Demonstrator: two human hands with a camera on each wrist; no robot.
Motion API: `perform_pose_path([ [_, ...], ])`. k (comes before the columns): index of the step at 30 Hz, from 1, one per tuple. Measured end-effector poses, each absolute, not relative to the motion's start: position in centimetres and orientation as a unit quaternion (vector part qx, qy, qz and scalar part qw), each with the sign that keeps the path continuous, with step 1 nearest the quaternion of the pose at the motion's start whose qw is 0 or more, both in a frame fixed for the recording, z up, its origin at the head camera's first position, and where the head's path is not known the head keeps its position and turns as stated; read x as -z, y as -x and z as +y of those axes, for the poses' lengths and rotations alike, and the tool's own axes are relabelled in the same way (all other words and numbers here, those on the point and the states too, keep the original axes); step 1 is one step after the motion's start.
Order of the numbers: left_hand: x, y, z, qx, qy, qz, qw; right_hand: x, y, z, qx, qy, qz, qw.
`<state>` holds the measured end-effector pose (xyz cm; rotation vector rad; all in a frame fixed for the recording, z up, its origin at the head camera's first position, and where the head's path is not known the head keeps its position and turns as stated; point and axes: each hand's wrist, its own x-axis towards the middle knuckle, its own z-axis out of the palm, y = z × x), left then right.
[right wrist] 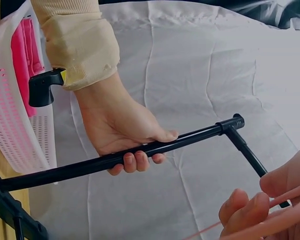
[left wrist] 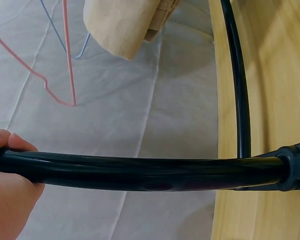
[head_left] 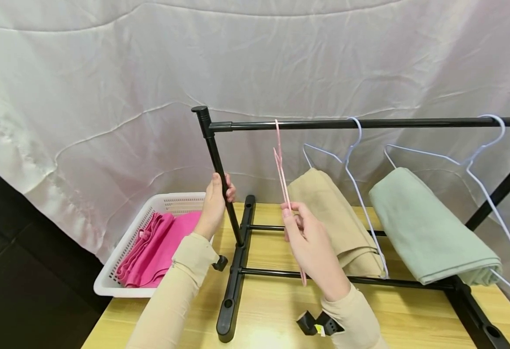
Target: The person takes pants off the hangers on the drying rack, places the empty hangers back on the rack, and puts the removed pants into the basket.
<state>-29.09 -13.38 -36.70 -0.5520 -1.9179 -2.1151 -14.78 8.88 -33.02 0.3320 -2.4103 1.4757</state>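
Observation:
My left hand (head_left: 213, 201) grips the left upright of a black clothes rack (head_left: 215, 155); in the right wrist view its fingers curl round the tube. A pink hanger (head_left: 279, 169) hangs by its hook from the top rail, seen nearly edge-on. My right hand (head_left: 309, 240) pinches one side of this hanger between thumb and fingers. To the right, a folded beige cloth (head_left: 335, 218) hangs over a light purple hanger (head_left: 354, 167). Further right, a folded pale green cloth (head_left: 429, 228) hangs over another purple hanger (head_left: 477, 165).
A white plastic basket (head_left: 104, 283) holding folded bright pink cloth (head_left: 167, 247) stands left of the rack. The rack's feet (head_left: 233, 291) rest on a wooden table (head_left: 268, 310). Behind hangs a pale grey curtain (head_left: 255, 63).

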Motion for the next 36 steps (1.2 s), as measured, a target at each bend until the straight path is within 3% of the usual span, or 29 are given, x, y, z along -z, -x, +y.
perform_pose_path([
  [20, 36.9, 28.8, -13.2, 0.724, 0.183, -0.656, 0.111, 33.0, 13.1, 11.1, -0.491, -0.103, -0.858, 0.108],
  [36, 36.7, 29.0, -13.2, 0.725, 0.180, -0.654, 0.119, 31.8, 11.8, 12.2, -0.439, -0.131, -0.874, 0.165],
])
